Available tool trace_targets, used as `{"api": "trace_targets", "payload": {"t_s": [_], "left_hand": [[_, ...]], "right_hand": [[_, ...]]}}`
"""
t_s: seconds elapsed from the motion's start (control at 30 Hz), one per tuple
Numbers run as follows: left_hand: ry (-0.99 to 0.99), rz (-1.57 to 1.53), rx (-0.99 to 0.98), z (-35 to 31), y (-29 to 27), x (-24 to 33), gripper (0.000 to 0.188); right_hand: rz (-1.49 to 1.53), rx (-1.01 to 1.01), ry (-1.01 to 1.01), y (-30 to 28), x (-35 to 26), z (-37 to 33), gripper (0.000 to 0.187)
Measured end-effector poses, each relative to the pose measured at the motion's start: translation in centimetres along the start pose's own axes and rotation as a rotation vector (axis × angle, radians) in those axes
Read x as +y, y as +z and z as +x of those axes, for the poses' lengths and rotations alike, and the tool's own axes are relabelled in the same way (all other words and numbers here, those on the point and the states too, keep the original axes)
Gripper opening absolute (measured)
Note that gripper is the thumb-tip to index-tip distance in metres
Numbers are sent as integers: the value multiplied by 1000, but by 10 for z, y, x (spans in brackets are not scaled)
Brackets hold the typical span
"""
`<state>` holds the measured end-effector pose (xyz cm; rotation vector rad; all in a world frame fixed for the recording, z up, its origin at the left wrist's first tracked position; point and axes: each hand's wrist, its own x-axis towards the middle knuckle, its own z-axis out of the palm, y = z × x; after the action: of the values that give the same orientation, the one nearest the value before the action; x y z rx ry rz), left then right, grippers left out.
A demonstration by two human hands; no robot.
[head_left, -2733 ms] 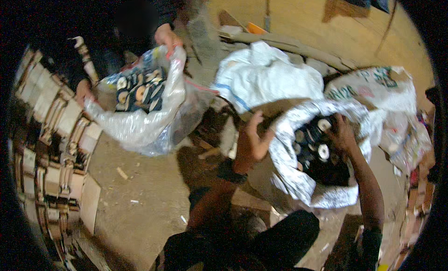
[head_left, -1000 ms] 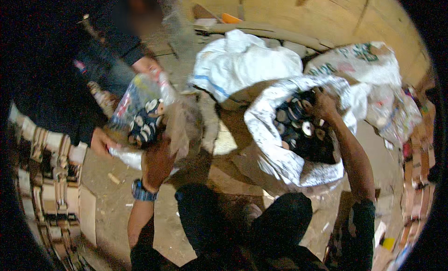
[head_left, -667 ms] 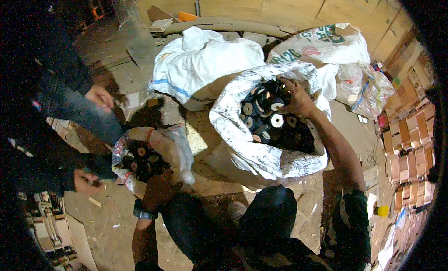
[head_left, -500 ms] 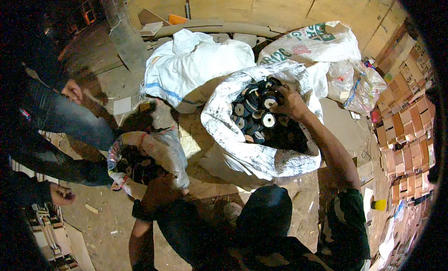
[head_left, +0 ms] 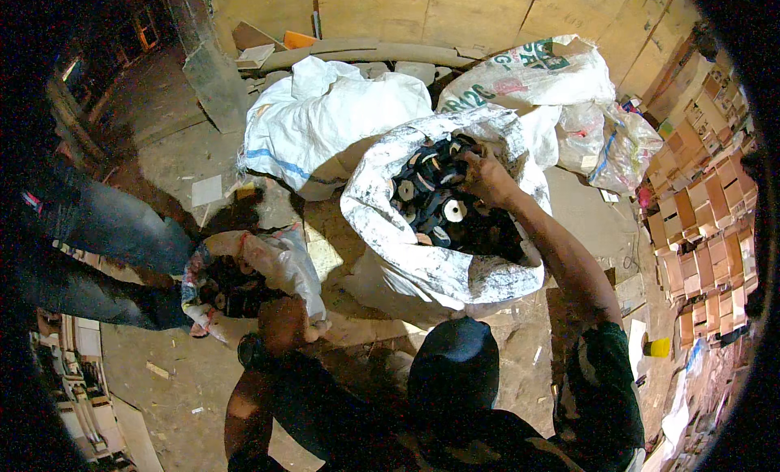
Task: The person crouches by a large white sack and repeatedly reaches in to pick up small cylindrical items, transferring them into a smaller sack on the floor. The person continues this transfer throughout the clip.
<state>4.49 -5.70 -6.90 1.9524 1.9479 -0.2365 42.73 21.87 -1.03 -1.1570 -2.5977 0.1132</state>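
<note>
My right hand (head_left: 489, 178) reaches over the far right part of a large white sack (head_left: 382, 228) smudged with black. The sack is full of black discs (head_left: 443, 184), several with pale faces and a hole in the middle. My fingers are bent down against the discs; whatever is between them is hidden. To the left stands a smaller pale plastic sack (head_left: 296, 265), its mouth rolled open, with dark pieces (head_left: 231, 289) inside that shadow blurs. My left hand (head_left: 282, 322) rests at this sack's near right rim, a dark band on its wrist. Its fingers are mostly hidden.
A closed white sack (head_left: 341, 119) and a printed sack (head_left: 540, 78) lie behind. Clear plastic bags (head_left: 605, 143) sit at the right. A person's jeans-clad leg (head_left: 122, 228) is beside the small sack. Stacked cardboard (head_left: 707, 220) lines the right; a yellow cup (head_left: 656, 347) stands nearby.
The view has shifted slightly. The other person's hands, seen at the left before, are out of sight. My right hand stays at the discs, where some lie differently; my left stays at the small sack.
</note>
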Motion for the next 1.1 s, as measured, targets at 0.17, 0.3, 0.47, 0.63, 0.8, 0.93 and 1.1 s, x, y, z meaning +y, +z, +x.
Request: {"api": "trace_targets", "payload": {"t_s": [0.17, 0.3, 0.47, 0.63, 0.8, 0.93, 1.1], "left_hand": [[-204, -34, 324, -10, -39, 29, 53], [49, -240, 743, -1, -72, 59, 36], [673, -448, 897, 35, -81, 130, 30], [675, -147, 626, 80, -77, 151, 27], [599, -66, 540, 64, -42, 138, 26], [568, -95, 627, 62, -24, 141, 25], [541, -69, 686, 61, -12, 142, 28]], "right_hand": [[163, -34, 171, -8, 1, -1, 44], [220, 145, 95, -28, -9, -7, 41], [503, -264, 327, -31, -30, -23, 53], [-90, -507, -4, 2, -49, -38, 54], [-404, -503, 77, 28, -69, -45, 34], [-595, -629, -188, 32, -81, -42, 28], [-587, -461, -125, 23, -86, -53, 24]]}}
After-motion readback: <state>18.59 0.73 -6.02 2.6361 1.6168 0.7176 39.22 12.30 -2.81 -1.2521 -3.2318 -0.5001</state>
